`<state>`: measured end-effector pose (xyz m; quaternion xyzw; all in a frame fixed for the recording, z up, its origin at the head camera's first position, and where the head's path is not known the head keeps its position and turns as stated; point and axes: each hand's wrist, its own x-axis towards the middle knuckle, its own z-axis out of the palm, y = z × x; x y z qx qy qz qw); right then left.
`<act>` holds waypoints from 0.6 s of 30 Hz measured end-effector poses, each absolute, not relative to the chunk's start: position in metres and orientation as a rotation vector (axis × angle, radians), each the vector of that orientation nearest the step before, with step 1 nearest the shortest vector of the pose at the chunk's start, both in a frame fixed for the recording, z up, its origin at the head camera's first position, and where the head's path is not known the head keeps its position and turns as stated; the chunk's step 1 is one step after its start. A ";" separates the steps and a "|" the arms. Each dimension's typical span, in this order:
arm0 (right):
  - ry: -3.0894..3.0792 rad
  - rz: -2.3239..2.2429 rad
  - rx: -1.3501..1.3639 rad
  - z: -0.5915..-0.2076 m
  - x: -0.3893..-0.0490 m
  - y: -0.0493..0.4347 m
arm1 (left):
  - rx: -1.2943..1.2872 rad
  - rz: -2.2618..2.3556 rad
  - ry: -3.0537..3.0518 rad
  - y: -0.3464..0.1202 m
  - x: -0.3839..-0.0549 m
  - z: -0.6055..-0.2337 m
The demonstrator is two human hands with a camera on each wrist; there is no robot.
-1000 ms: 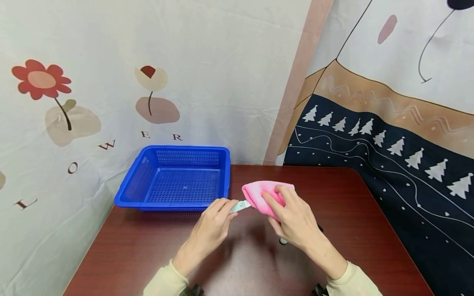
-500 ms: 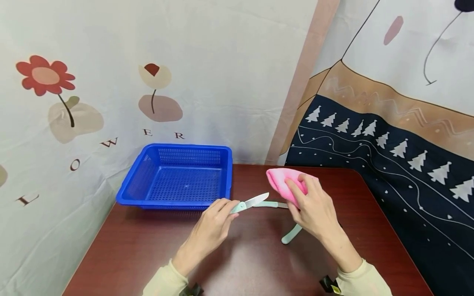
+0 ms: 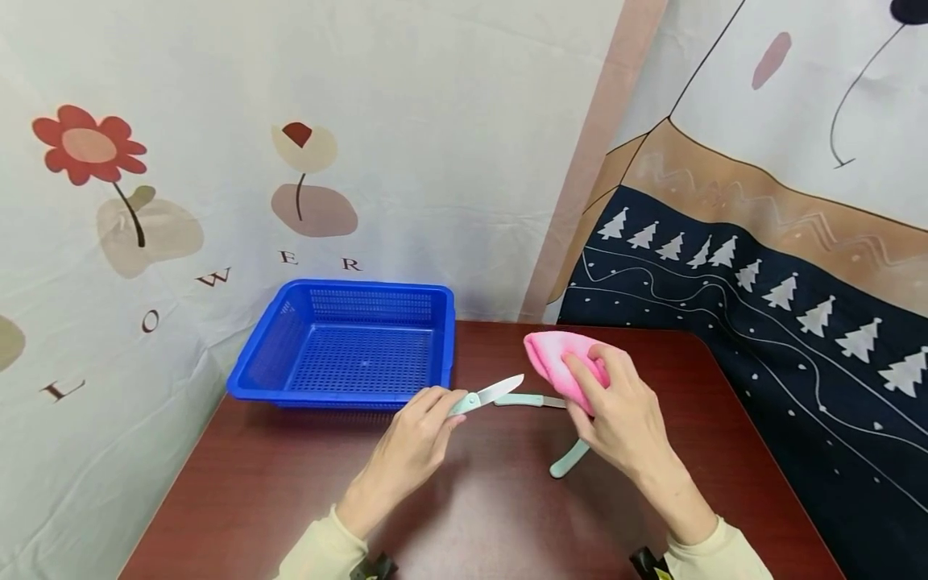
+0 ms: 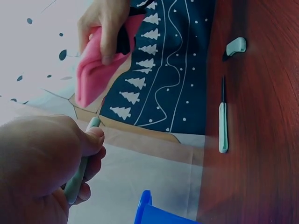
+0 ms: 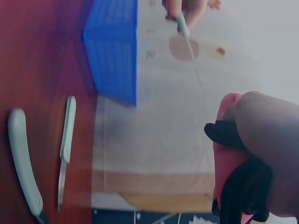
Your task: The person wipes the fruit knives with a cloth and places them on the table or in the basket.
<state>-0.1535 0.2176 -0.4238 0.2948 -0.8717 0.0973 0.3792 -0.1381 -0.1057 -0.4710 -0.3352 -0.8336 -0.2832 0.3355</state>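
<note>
My left hand (image 3: 409, 439) grips the mint-green handle (image 4: 77, 179) of a small knife (image 3: 500, 391). In the head view its bare blade points up and right, above the table. My right hand (image 3: 623, 411) holds a folded pink cloth (image 3: 554, 354) to the right of the blade, with a gap between. Black curved pieces (image 5: 247, 182) show against the cloth within the right hand; I cannot tell what they are. Below the hands, a second mint-handled knife (image 3: 518, 399) lies on the table. Nearer lies another curved mint handle (image 3: 569, 459), its far end hidden by the right hand.
The blue perforated basket (image 3: 362, 399) stands at the back left of the dark red wooden table (image 3: 500, 515), beyond the left hand. Printed fabric (image 3: 464, 161) hangs as a wall behind the table and along its right side.
A second ago the cloth covered the blade; it has since come off to the right with the right hand, baring the blade. In the last half second almost nothing has moved.
</note>
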 end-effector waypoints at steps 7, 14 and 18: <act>-2.184 0.255 0.907 -0.427 -0.136 0.187 | -0.872 -0.728 -2.177 -0.103 -0.139 -0.470; -2.149 0.231 1.030 -0.433 -0.127 0.166 | -0.863 -0.708 -2.152 -0.101 -0.141 -0.471; -2.160 0.168 1.046 -0.437 -0.125 0.161 | -0.862 -0.704 -2.140 -0.100 -0.141 -0.471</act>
